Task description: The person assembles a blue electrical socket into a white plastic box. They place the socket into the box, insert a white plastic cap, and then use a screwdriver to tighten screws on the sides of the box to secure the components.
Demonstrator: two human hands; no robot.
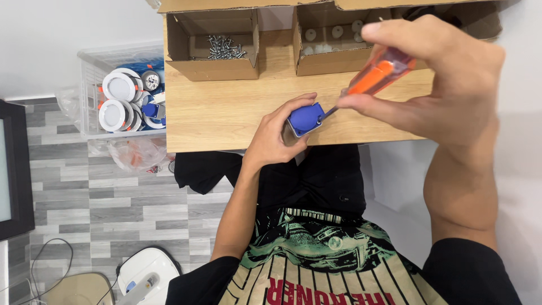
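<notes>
Left hand (276,135) clamped the small, light blue-capped fitting (305,118) by its sides at the table edge (226,121); right hand (446,79) pinched the slick orange-handled screwdriver (375,76).

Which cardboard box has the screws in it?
The left box, by the table's left edge, holds a pile of silver screws. The other box holds small white round parts.

A wooden table (226,116) carries two open cardboard boxes (213,48).
</notes>
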